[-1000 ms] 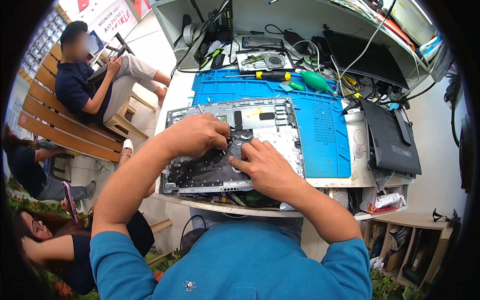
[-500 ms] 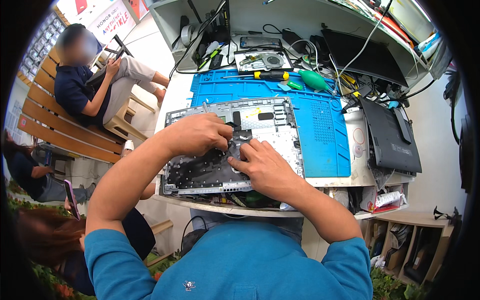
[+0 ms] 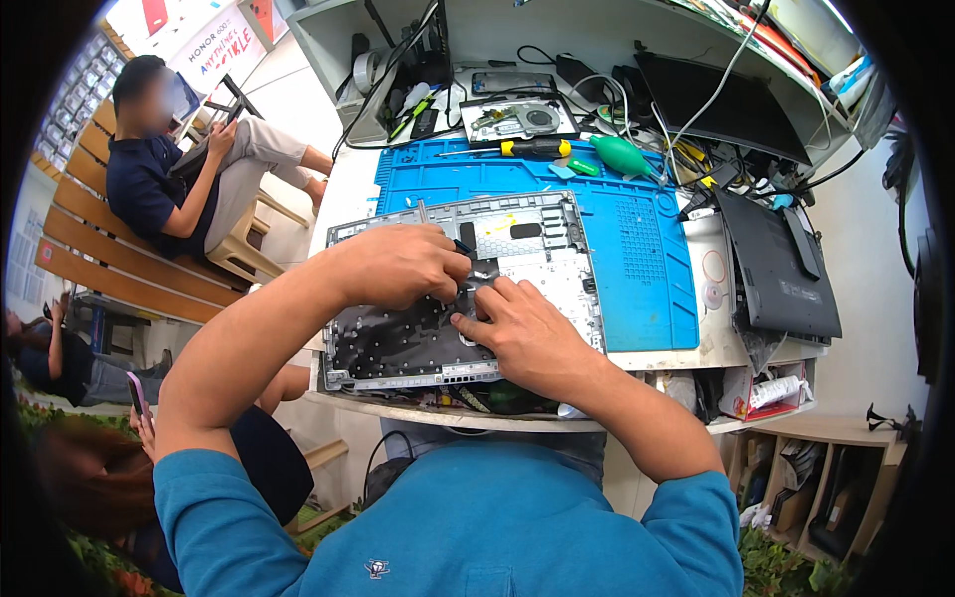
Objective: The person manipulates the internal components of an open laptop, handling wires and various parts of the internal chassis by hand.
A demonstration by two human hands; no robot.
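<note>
A grey laptop top case (image 3: 542, 261) lies inside up at the bench's front, with a creased black sheet (image 3: 388, 343) over part of it. My left hand (image 3: 413, 264) is closed above the sheet's upper edge, fingertips pinched near its middle. A thin grey rod (image 3: 423, 212) sticks out beyond its knuckles; whether the hand holds it is unclear. My right hand (image 3: 532, 323) rests on the case and sheet with bent fingers, thumb apart from the forefinger and touching the black sheet. Nothing shows in its grasp.
Under the case lies a blue work mat (image 3: 642, 289). Behind are a yellow-black screwdriver (image 3: 537, 148), a green air blower (image 3: 622, 156) and a metal part with a fan (image 3: 522, 119). A dark laptop body (image 3: 781, 264) leans at right. Seated people (image 3: 164, 169) are at left.
My left hand has shifted slightly right, its forearm a little left. My right hand stays almost in place. At lower left, the person holding a phone has moved a little.
</note>
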